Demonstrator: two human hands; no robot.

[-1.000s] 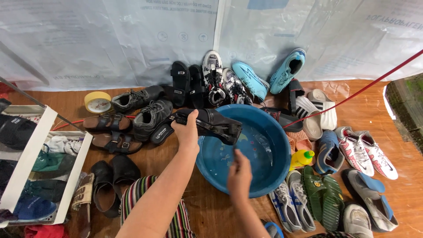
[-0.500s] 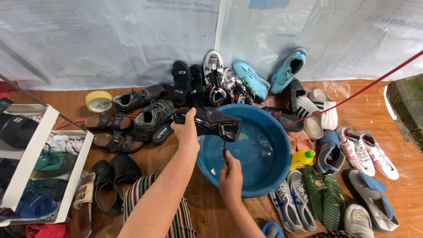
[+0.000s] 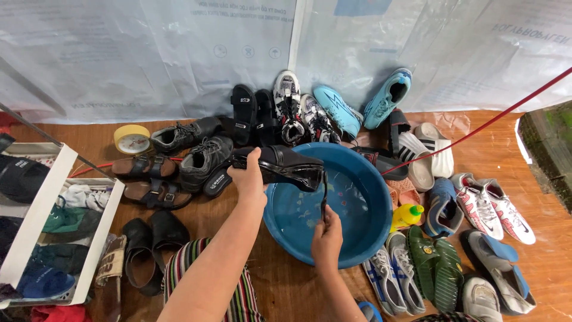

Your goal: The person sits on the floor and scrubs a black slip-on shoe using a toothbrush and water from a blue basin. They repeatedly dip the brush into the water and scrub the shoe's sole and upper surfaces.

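The left hand (image 3: 250, 179) is clamped on the heel end of a black shoe (image 3: 280, 166), holding it level over the left rim of the blue basin (image 3: 363, 238), which sits mid-floor with water in it. The right hand (image 3: 326, 238) is closed around a thin dark strap (image 3: 323, 197), perhaps a lace, that hangs from the shoe's toe down over the water. Black boots (image 3: 205, 161) and brown sandals (image 3: 143, 168) lie left of the basin, a yellow bottle (image 3: 406, 216) touches its right side, and white sneakers (image 3: 488, 206) lie towards the right edge.
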